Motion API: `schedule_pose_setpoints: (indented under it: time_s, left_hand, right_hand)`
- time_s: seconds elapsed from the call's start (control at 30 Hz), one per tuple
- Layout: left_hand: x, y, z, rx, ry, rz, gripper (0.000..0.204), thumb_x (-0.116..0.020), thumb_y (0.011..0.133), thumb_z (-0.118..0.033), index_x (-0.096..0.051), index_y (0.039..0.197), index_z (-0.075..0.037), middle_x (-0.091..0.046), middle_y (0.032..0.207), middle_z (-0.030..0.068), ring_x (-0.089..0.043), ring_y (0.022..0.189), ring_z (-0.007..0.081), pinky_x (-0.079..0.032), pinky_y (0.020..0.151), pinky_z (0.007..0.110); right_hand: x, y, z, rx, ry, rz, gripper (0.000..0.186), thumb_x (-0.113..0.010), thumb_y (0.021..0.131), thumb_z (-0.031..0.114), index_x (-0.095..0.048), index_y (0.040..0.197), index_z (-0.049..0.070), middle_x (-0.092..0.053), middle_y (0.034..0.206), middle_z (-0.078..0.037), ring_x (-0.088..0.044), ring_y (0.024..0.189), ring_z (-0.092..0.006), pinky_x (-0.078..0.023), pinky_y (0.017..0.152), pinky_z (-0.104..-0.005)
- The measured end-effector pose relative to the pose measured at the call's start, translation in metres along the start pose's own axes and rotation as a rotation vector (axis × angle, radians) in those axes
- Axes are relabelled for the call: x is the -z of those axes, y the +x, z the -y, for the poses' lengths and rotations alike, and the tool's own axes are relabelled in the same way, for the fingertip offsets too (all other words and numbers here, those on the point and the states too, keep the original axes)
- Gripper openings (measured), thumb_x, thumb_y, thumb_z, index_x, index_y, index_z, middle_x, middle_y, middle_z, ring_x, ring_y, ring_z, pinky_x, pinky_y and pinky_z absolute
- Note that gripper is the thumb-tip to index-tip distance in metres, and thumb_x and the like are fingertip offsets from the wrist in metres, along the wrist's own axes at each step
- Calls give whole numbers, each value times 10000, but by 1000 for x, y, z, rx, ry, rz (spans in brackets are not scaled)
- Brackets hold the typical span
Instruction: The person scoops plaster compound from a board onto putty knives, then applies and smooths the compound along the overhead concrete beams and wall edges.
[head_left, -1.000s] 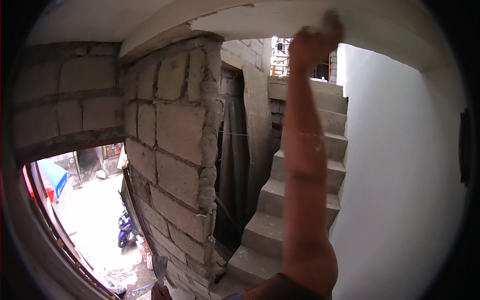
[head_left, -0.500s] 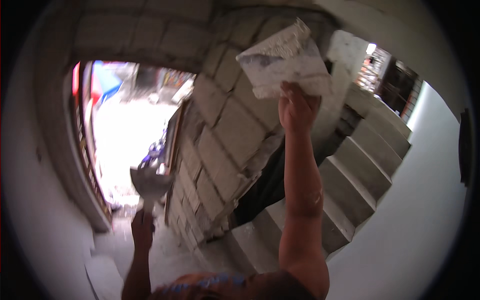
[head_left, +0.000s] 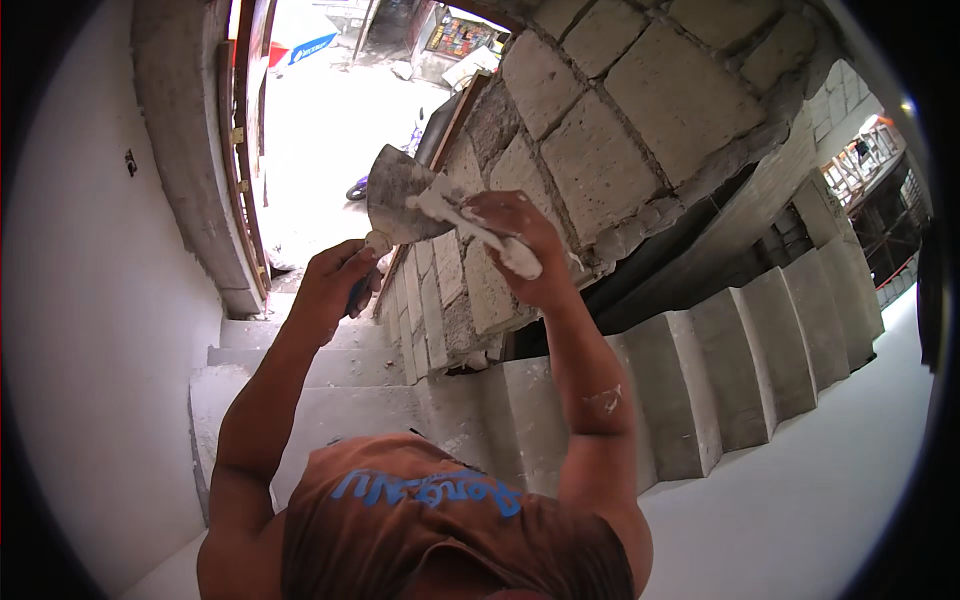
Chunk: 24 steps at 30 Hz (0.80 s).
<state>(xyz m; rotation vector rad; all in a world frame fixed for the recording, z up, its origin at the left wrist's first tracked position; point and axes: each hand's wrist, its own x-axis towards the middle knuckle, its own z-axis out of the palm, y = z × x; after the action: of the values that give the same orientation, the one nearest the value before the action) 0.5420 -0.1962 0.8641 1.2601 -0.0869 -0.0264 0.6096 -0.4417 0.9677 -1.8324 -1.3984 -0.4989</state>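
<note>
My left hand (head_left: 335, 285) is closed around the handle of a putty knife, whose broad grey blade (head_left: 400, 195) points up and is smeared with white plaster. My right hand (head_left: 525, 240) grips a flat plastering trowel (head_left: 485, 232), seen nearly edge-on and coated in white plaster. The two tools meet or overlap in front of me, the trowel's far end lying across the putty knife's blade. A thick lump of plaster sits at the trowel's near end, below my right fingers. Dried plaster marks my right forearm.
A rough block wall (head_left: 630, 110) with a broken lower edge rises ahead. Concrete stairs (head_left: 690, 370) climb to the right; lower steps (head_left: 310, 365) lead left to a bright doorway with a wooden frame (head_left: 245, 150). A smooth white wall (head_left: 90, 320) stands on the left.
My right hand has come down from the raised position at the wall, turning the trowel edge-on. My left hand has lifted the putty knife up to meet it. The view has tilted downward.
</note>
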Motion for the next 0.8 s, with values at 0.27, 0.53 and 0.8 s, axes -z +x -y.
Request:
schedule_pose_setpoints:
  time_s: [0.27,0.53,0.8]
  left_hand:
    - [13,-25,10,62,-67,41,267,-496,1002,-209,-594,1056,33,-580,697,65,-474,473,85,-349,407,215]
    - [-5,-16,0,-267,187,32,318,-570,975,-214,-580,1199,12,-604,797,67,-528,645,100,-426,563,251]
    - [3,25,-2,-1169,1267,-16,348,-664,832,-101,-630,1172,-38,-630,968,96,-555,825,281,-441,752,397]
  right_hand:
    - [-12,-49,-22,-185,-182,63,420,-636,787,4,-634,1200,74,-610,1223,-104,-549,1165,-300,-409,979,-370]
    - [-26,-118,-52,-900,474,-379,383,-541,781,-7,-578,1162,-6,-607,1181,-160,-616,1056,-304,-470,962,-405]
    - [-41,-87,-1,-909,1611,-772,382,-507,833,203,-552,1152,-2,-642,1063,-172,-639,1006,-331,-519,917,-478]
